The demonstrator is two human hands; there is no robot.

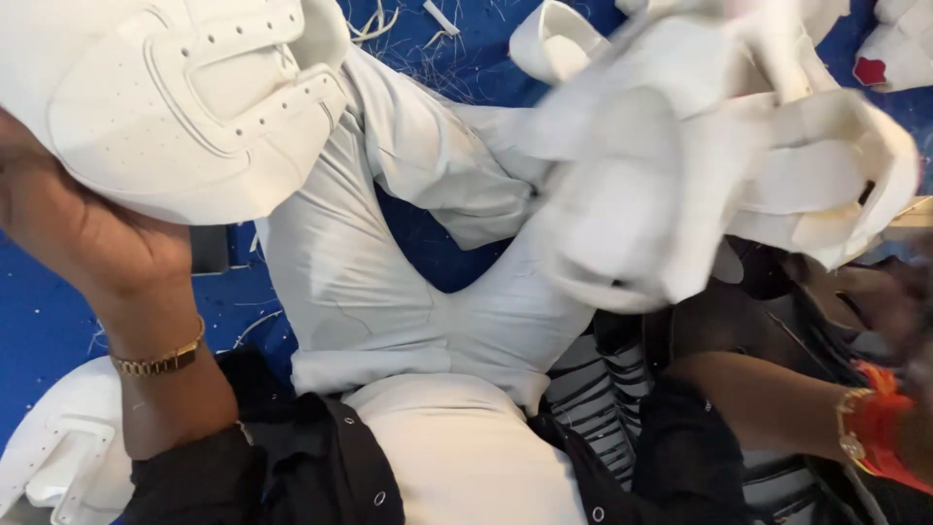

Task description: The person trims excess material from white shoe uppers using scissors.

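- My left hand (68, 219) sits at the left edge, wrist bent back, with a gold bracelet (160, 362) on it. Its grip is closed on the underside of a white shoe upper (185, 107), lifted clear of the blue worktop (39, 321).
- That upper faces the camera, punched holes and stitched panels showing.
- My right hand (899, 311) is low at the right edge, blurred and mostly hidden. It seems to grip a bundle of white uppers (700, 165), but I cannot tell how far the fingers close.
- The bundle is smeared with motion; steadying it would serve the pieces better, I judge.
- Between the hands lies pale grey cloth (389, 272), spread over the worktop towards my lap.
- Another white upper (58, 457) rests at lower left, near my dark sleeve (243, 457).
- Both forearms angle outward from my body, elbows tucked low.
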